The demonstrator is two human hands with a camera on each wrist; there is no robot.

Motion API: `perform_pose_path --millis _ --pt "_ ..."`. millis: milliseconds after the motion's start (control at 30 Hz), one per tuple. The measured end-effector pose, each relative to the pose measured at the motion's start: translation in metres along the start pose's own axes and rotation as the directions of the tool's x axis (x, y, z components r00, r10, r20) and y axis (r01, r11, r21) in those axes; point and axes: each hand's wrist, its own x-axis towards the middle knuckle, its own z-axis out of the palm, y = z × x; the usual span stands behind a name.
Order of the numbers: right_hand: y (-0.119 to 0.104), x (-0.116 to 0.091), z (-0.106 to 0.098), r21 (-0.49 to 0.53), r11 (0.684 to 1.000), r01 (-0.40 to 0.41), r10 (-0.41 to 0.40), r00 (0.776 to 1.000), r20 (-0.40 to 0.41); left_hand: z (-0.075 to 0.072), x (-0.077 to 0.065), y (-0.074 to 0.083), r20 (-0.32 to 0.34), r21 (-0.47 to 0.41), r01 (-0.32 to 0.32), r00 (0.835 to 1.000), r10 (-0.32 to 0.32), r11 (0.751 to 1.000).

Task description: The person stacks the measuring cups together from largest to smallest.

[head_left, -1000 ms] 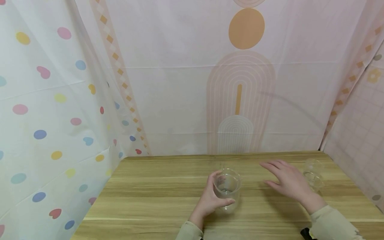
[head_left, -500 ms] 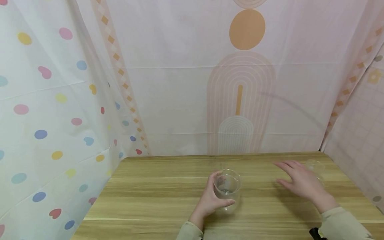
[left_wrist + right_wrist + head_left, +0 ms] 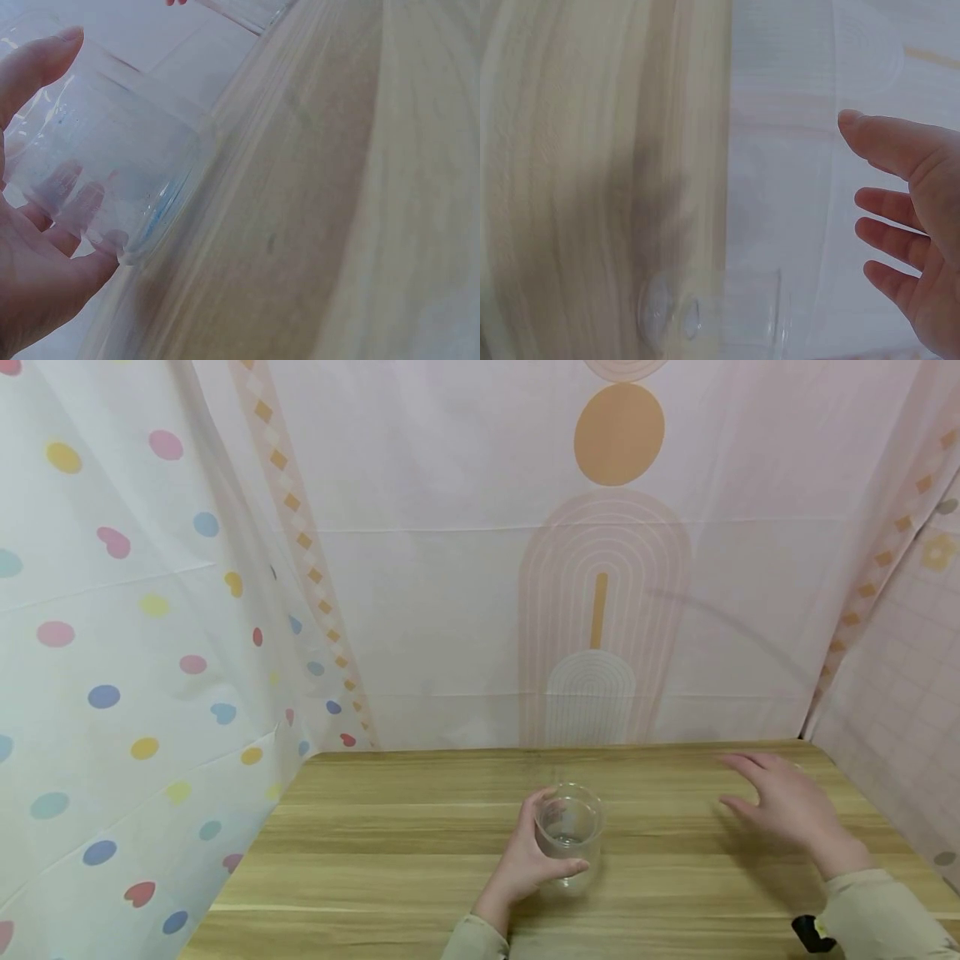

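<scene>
Head view: we find a clear cup (image 3: 572,856) on the wooden table (image 3: 390,835), toward five o'clock from the centre of the view. The left hand (image 3: 525,852) is clamped round its side, thumb on the near wall and fingers behind. The right hand (image 3: 795,806), toward four o'clock, has thumb and fingers apart and holds nothing. A black item (image 3: 813,933) lies by the right cuff (image 3: 862,893); we cannot make out what it is.

Left wrist view: the cup fills the ten o'clock side, fingers showing through its wall. We judge it light, thin-walled and smooth, probably plastic though glass cannot be ruled out. It should slip if held loosely and buckle or crack if squeezed hard; the side below the rim seems the sound place to hold. We cannot confirm that its whole base meets the table. At twelve o'clock another clear item is cut off by the frame.

Right wrist view: a second cup (image 3: 716,319) stands at six o'clock, partly cut off and faint against the pale cloth (image 3: 780,172). The right hand, at four o'clock, is clear of it; in the head view that hand hides nearly all of this cup.
</scene>
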Motion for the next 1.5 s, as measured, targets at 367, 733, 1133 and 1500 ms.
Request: perform_pose_path --millis 367,733,1133,1500 --pt "0.019 0.004 -0.010 0.014 0.999 -0.032 0.032 0.999 0.019 0.000 -0.001 0.002 -0.005 0.005 0.000 1.000 0.000 1.000" --pt "0.038 0.002 -0.012 0.009 0.997 -0.077 0.077 0.997 0.013 0.000 -0.001 0.003 -0.006 0.007 -0.003 1.000 0.003 1.000" --pt "0.059 -0.003 -0.005 0.052 0.990 -0.129 0.127 0.991 0.036 0.000 -0.001 0.001 -0.001 0.003 -0.009 1.000 0.009 1.000" --pt "0.066 -0.003 -0.004 0.099 0.982 -0.162 0.149 0.981 0.122 0.000 -0.002 0.003 -0.009 -0.001 0.009 1.000 -0.009 1.000"
